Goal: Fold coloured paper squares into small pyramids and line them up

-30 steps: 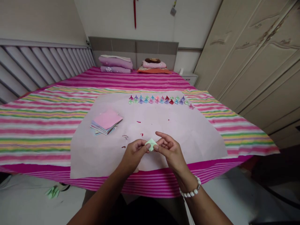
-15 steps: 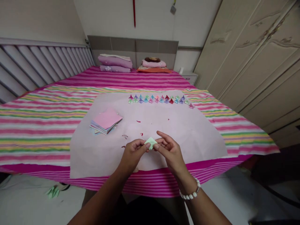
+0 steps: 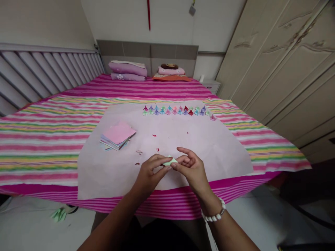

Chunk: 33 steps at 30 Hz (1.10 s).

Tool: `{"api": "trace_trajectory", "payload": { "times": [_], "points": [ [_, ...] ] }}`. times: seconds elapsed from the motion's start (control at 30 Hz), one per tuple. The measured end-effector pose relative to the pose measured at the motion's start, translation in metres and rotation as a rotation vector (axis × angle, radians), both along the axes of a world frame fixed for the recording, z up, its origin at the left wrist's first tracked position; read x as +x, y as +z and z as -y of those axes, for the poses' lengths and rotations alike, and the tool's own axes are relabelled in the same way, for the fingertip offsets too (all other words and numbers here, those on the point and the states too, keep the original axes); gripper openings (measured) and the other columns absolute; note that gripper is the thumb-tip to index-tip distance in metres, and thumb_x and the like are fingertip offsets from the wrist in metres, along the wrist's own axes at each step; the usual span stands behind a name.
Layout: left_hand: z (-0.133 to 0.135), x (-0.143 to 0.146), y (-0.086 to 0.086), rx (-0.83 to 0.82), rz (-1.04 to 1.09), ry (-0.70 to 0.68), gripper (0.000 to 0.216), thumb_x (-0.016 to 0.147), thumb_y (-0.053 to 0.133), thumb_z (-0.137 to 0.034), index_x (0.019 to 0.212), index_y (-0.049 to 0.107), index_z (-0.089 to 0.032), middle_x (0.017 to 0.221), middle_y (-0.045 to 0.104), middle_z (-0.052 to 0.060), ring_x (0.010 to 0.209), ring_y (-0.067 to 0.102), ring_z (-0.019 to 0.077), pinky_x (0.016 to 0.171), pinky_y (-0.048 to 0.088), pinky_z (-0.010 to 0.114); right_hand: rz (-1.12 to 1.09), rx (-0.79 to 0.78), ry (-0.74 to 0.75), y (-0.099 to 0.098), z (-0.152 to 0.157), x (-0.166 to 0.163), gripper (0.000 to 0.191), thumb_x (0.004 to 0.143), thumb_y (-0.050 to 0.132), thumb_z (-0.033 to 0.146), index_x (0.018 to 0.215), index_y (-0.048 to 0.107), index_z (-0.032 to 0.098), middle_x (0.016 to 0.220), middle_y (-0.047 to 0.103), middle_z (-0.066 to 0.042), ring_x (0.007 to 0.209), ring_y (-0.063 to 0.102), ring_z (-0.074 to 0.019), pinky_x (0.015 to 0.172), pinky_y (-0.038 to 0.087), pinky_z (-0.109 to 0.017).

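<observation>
A small folded light-green paper piece [image 3: 170, 161] is pinched between my two hands above the near edge of a pale pink sheet [image 3: 209, 146] spread on the bed. My left hand [image 3: 150, 170] grips its left side with thumb and fingers. My right hand [image 3: 190, 167], with a white bead bracelet on the wrist, closes on its right side, the forefinger arched over it. Only a thin sliver of the paper shows between the fingers.
A stack of coloured paper squares [image 3: 117, 135], pink on top, lies to the left. A row of several small folded paper shapes [image 3: 178, 111] runs along the sheet's far edge. Tiny scraps [image 3: 138, 152] lie near my hands. A striped bedspread [image 3: 47, 139], pillows [image 3: 128, 71] and wardrobe doors [image 3: 288, 62] surround the sheet.
The green paper has been pressed flatter and turned edge-on, so less of it shows. Both hands stayed in place, fingers closing tighter over it.
</observation>
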<state>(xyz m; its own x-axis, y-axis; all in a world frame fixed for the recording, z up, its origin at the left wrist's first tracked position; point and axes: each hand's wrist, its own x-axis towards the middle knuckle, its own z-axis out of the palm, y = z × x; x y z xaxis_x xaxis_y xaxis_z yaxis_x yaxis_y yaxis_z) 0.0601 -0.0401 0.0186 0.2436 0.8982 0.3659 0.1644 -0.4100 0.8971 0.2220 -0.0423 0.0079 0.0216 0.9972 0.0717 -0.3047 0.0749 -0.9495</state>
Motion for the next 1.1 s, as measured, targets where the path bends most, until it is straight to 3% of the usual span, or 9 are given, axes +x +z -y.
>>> {"api": "trace_trajectory", "payload": {
  "times": [0.4,0.67,0.77,0.87,1.1],
  "points": [
    [-0.001,-0.004,0.0,0.015,-0.088,0.054,0.016,0.079,0.07,-0.025,0.094,0.075,-0.023,0.079,0.066,0.003,0.076,0.062,0.0154,0.067,0.049,0.026,0.144,0.139,-0.036,0.001,0.004,0.001,0.026,0.064,0.083,0.03,0.083,0.067,0.021,0.073,0.067,-0.001,0.068,0.063,-0.0152,0.065,0.053,-0.029],
    [-0.002,0.003,-0.013,0.08,-0.04,0.127,0.014,0.08,0.067,-0.023,0.093,0.074,-0.024,0.086,0.059,0.003,0.077,0.059,0.0129,0.065,0.05,0.024,0.18,0.189,-0.114,0.001,0.006,-0.002,0.024,0.066,0.081,0.028,0.084,0.066,0.022,0.073,0.067,0.0,0.068,0.063,-0.0151,0.064,0.054,-0.028],
    [-0.001,0.006,-0.013,0.103,-0.015,0.118,0.012,0.082,0.065,-0.02,0.092,0.073,-0.022,0.093,0.062,0.005,0.088,0.061,0.0154,0.07,0.051,0.025,0.176,0.192,-0.132,0.001,0.007,-0.003,0.024,0.067,0.081,0.027,0.084,0.066,0.021,0.074,0.066,0.0,0.069,0.063,-0.015,0.065,0.054,-0.028],
    [0.0,0.007,-0.013,0.128,-0.019,0.088,0.012,0.085,0.061,-0.018,0.093,0.07,-0.02,0.088,0.067,0.004,0.084,0.063,0.0148,0.072,0.05,0.026,0.169,0.197,-0.138,0.0,0.007,-0.004,0.024,0.067,0.081,0.026,0.084,0.065,0.021,0.074,0.066,0.0,0.07,0.063,-0.015,0.066,0.053,-0.028],
    [0.004,0.006,-0.009,0.215,-0.062,0.14,0.011,0.086,0.059,-0.017,0.091,0.069,-0.019,0.082,0.067,0.002,0.077,0.062,0.0132,0.069,0.048,0.024,0.185,0.223,-0.018,-0.003,0.002,0.0,0.029,0.071,0.078,0.025,0.098,0.068,0.023,0.079,0.064,-0.001,0.073,0.06,-0.0151,0.071,0.051,-0.031]
  ]
}}
